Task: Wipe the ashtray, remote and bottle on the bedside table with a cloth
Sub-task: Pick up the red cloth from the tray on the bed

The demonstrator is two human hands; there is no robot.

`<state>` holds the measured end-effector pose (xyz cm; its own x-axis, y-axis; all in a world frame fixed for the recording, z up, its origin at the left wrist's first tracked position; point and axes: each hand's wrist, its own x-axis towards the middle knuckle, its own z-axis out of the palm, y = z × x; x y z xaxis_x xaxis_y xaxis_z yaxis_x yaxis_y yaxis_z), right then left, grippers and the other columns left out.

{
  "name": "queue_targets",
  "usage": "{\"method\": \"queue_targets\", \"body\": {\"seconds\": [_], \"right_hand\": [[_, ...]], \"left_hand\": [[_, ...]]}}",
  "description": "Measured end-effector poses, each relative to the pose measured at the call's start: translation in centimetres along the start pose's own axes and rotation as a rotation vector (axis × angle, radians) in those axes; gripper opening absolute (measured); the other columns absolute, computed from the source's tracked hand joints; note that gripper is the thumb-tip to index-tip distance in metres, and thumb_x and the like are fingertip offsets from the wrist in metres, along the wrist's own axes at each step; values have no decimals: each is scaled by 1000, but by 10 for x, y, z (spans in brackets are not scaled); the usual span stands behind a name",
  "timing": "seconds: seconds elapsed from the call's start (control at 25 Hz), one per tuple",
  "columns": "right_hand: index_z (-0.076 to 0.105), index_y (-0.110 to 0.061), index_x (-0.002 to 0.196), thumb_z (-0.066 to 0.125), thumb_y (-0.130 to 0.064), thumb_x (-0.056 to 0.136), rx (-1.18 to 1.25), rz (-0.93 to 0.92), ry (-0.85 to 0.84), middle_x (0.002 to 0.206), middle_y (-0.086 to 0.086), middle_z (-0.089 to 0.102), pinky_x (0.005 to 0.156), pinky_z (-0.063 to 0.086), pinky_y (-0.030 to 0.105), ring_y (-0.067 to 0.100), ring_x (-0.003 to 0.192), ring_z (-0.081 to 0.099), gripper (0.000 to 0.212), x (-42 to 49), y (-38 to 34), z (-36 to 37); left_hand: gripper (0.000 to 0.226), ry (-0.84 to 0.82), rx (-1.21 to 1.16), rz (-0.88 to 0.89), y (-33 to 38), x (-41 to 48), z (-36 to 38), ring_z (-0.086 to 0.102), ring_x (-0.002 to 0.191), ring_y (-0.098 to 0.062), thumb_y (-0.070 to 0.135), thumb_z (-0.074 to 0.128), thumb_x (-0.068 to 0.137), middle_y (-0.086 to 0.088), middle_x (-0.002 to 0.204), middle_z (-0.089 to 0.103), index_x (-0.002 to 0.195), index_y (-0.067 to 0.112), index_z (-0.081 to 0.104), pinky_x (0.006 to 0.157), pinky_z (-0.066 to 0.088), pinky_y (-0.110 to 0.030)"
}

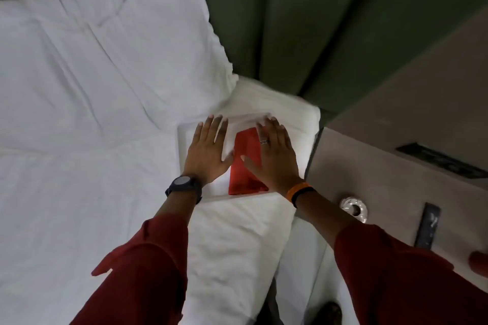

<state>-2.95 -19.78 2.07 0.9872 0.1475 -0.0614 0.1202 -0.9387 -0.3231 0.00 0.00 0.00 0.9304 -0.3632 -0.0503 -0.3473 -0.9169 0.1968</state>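
Note:
A folded red cloth (244,166) lies in a shallow white tray (182,140) on the bed's edge. My left hand (208,150) and my right hand (274,155) are spread flat over the tray, fingers apart, holding nothing; the right one partly covers the cloth. On the grey bedside table (369,166) to the right stand a clear glass ashtray (353,210) and a dark remote (427,224). A reddish rounded object (479,262) shows at the right edge; I cannot tell whether it is the bottle.
The white bed (79,166) with a pillow (132,47) fills the left. A padded green headboard (290,21) stands behind. A dark flat panel (438,159) lies at the table's far side. A shoe (330,311) shows on the floor below.

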Motion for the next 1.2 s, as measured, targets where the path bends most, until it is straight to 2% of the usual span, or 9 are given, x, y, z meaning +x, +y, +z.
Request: {"method": "queue_targets", "body": {"seconds": [0.12,0.36,0.48,0.56,0.64,0.76,0.88,0.96,1.2], "right_hand": [[18,-10,153,46,-59,90,-14,81,-61,161,19,20,126,18,50,36,151,16,85,5,-4,46],[7,-14,155,48,-37,99,-12,93,-197,164,19,4,127,9,49,36,153,2,73,9,11,97],[28,-14,151,37,-29,100,64,104,-101,162,18,21,124,23,52,38,151,15,54,11,8,103],[45,-11,142,17,-30,92,150,136,-68,154,19,39,119,35,50,39,146,31,60,16,6,91],[59,-10,131,18,-30,86,242,134,10,139,17,58,107,49,47,38,132,51,64,23,6,75],[68,-17,120,53,-31,88,331,147,252,123,3,71,86,59,32,24,110,68,38,17,13,44],[62,-20,129,45,-37,91,495,228,357,132,-2,65,98,45,19,16,118,62,45,-14,42,-5],[60,-18,132,51,-21,93,584,308,419,132,1,65,103,38,9,10,119,59,39,-51,83,-30],[57,-18,131,58,3,91,709,618,295,125,-10,62,95,41,-2,-22,106,54,45,-194,223,-11]], "left_hand": [[75,-82,18,-35,-14,-1,33,15,154,-32,49,47,99,-13,164,21,156,10,19,126,17,-51],[75,-220,54,-68,-18,-4,75,8,155,-32,42,48,98,-10,167,9,158,15,12,124,19,-57],[72,-170,62,-90,-18,-3,85,15,154,-33,46,47,98,-10,166,16,156,14,20,122,23,-57],[69,-144,69,-95,-16,0,84,23,152,-34,46,45,98,-10,164,24,155,13,26,119,30,-55],[65,-91,67,-103,-9,7,79,32,148,-34,46,43,98,-11,160,33,152,12,31,115,36,-51],[59,13,57,-45,17,20,65,38,144,-32,43,44,98,-12,155,42,147,10,41,114,37,-44],[59,155,-1,74,67,36,48,39,144,-34,38,52,96,-16,151,46,145,6,44,118,34,-45],[58,226,-47,152,114,41,43,40,143,-34,37,51,95,-16,150,47,144,5,47,117,36,-47],[54,95,-270,419,254,21,111,43,140,-36,14,61,89,-20,145,50,140,-2,49,116,38,-45]]}}
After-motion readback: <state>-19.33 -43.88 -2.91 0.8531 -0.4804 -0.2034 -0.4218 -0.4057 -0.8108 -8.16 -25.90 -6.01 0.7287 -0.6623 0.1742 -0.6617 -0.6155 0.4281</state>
